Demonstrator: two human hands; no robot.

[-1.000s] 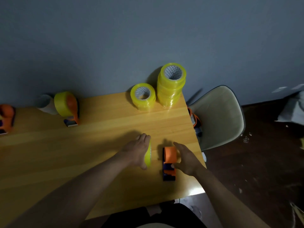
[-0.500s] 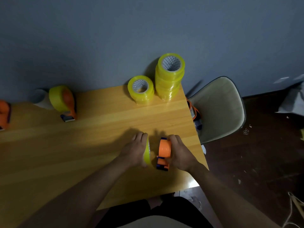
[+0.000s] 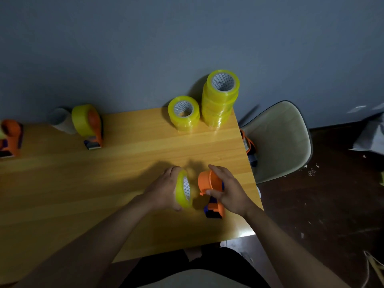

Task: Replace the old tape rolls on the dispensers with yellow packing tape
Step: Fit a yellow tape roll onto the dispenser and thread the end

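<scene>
Near the wooden table's [image 3: 62, 194] right edge, head view: left hand [image 3: 164, 189] grips yellow packing tape roll [image 3: 184, 191] by its rim, on edge; right hand [image 3: 227, 189] clasps orange dispenser [image 3: 209, 183]. Roll likely light, rigid, slick-faced; hold by outer rim.

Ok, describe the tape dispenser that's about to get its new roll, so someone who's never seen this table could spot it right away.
On the wooden table, look at the near right corner. There the right hand grips an orange dispenser, facing the yellow roll that the left hand holds. Unlike the loaded dispenser by the wall, its orange hub carries no tape.
</scene>
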